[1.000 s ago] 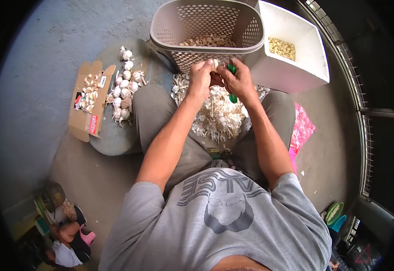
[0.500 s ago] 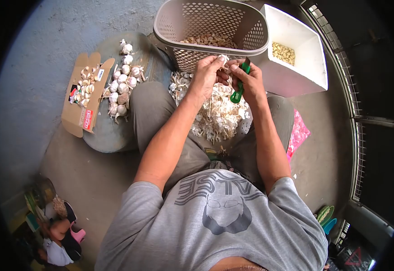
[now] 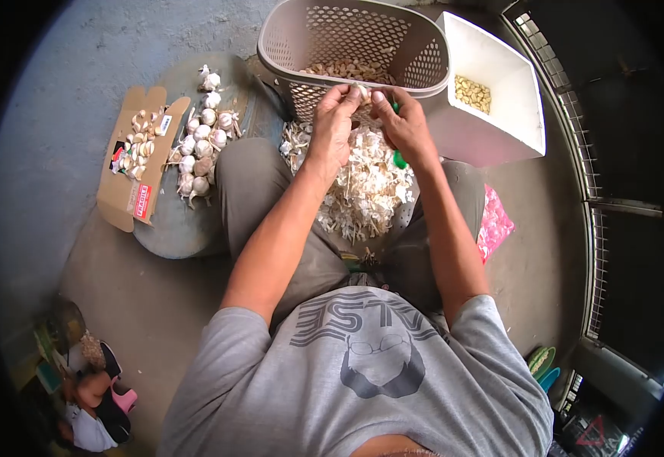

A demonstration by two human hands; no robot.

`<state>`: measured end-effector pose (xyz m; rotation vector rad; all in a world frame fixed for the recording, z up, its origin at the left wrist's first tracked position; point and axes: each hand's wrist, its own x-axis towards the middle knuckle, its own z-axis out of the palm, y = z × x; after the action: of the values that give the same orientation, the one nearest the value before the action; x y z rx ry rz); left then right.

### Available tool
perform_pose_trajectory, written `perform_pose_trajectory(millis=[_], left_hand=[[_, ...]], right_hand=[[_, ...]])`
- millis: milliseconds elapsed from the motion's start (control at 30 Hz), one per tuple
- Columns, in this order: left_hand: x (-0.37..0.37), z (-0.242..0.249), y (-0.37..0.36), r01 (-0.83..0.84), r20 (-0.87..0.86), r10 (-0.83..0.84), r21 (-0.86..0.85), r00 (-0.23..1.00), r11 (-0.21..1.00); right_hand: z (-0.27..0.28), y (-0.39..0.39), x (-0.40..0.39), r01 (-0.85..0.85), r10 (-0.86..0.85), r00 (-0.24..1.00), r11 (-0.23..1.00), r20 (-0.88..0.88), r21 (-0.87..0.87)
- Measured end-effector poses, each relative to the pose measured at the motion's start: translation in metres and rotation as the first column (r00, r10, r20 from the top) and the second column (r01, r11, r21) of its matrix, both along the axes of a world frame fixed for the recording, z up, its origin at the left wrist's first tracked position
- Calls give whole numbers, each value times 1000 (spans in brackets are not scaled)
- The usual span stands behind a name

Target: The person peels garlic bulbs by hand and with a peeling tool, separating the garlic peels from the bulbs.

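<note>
My left hand (image 3: 333, 126) is closed in a pinch on a small piece of garlic (image 3: 363, 92), above the near rim of the basket. Close beside it, my right hand (image 3: 410, 131) is closed around a green cutter knife (image 3: 400, 159), most of it hidden behind the fingers. The right thumb meets the garlic too. Below both hands lies a heap of garlic skins (image 3: 366, 186) between my knees. Whole garlic bulbs (image 3: 204, 145) stand on a round stool (image 3: 172, 240) to the left.
An open cardboard box (image 3: 122, 194) with garlic cloves sits on the stool's left side. Ahead is a grey perforated basket (image 3: 275, 53) holding cloves, with a white foam box (image 3: 492, 137) of peeled cloves beside it. A pink bag (image 3: 496, 225) lies right; another person (image 3: 92, 396) sits lower left.
Both hands have risen slightly and shifted left, closer together around the garlic. The green knife has turned and is now mostly behind my right hand.
</note>
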<state>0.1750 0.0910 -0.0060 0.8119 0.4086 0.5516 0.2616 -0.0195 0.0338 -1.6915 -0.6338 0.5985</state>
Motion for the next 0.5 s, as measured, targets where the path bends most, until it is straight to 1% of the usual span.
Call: perform_pose_trajectory(millis=[33, 67, 133, 167, 200, 233, 333, 367, 400, 433, 467, 500], left_hand=[[-1, 1, -1, 18, 24, -19, 24, 1000, 1000], [-2, 3, -2, 37, 48, -40, 51, 998, 998], [-4, 4, -8, 1, 60, -7, 93, 998, 996], [-3, 6, -10, -19, 66, 11, 117, 998, 993], [-2, 10, -13, -41, 77, 30, 138, 997, 990], [-4, 18, -15, -29, 62, 18, 173, 998, 984], [-1, 9, -11, 31, 31, -38, 216, 999, 976], [0, 4, -11, 32, 8, -35, 231, 999, 972], [1, 8, -14, -36, 10, 35, 313, 999, 949], [5, 3, -12, -63, -11, 72, 351, 997, 934], [7, -2, -10, -78, -33, 98, 383, 995, 920], [9, -1, -10, -71, 7, 73, 352, 997, 933]], right_hand=[[-4, 1, -5, 21, -2, 985, 994, -170, 104], [-11, 2, -2, 21, 28, 970, 980, -243, 196], [-19, 6, 3, 49, 105, 919, 926, -379, 374], [-21, 5, 5, 81, 105, 895, 918, -433, 389], [-22, 4, 4, 89, 102, 891, 916, -443, 390], [-23, 4, 3, 93, 102, 887, 916, -451, 391], [-24, 3, 4, 71, 107, 896, 924, -432, 377], [-26, 2, 5, 61, 109, 901, 927, -420, 371], [-27, 0, 6, 56, 105, 907, 929, -407, 366], [-22, 0, 4, 58, 91, 917, 933, -388, 355], [-18, 0, 3, 95, 52, 914, 936, -402, 339], [-21, -1, 4, 98, 69, 895, 934, -441, 345]])
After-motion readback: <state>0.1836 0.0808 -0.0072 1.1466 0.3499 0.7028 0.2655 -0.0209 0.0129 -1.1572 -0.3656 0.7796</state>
